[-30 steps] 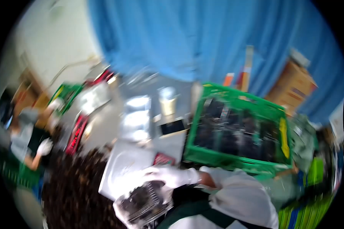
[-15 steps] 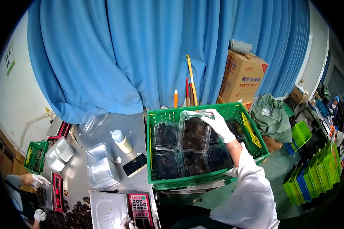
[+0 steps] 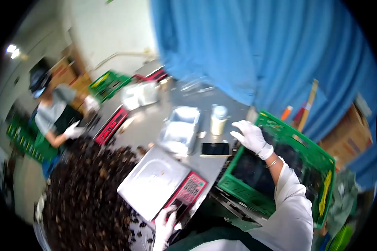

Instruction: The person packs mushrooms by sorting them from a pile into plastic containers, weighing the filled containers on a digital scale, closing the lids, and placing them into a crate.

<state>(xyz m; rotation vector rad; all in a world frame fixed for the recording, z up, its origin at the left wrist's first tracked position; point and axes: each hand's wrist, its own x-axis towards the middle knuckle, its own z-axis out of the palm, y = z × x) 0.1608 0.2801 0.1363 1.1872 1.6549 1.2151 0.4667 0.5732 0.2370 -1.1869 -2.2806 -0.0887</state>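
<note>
My right hand [image 3: 250, 138], white-gloved, hovers with fingers apart and nothing in it near the left end of a green crate [image 3: 249, 184]. Inside the crate, blurred, are clear plastic boxes [image 3: 249, 167] of dark pieces. My left hand [image 3: 165, 224], also gloved, is at the front edge of a scale [image 3: 155, 182] by its red keypad panel; its fingers look loosely parted and empty. The scale's metal plate is bare. Left of it spreads a big heap of dark brown pieces resembling wood ear mushrooms [image 3: 86, 192]. Stacked clear trays [image 3: 180, 129] stand behind the scale.
A bottle [image 3: 218, 120] and a phone [image 3: 215, 149] lie between trays and crate. Across the table a co-worker [image 3: 56, 111] with gloved hands stands by another red scale [image 3: 111, 125]. A small green crate [image 3: 109, 85] and cardboard box [image 3: 347, 136] flank the blue curtain [image 3: 276, 54].
The view has swung left and down toward the heap. My right hand has let go of the clear box in the crate and moved left. My left hand has come further into view.
</note>
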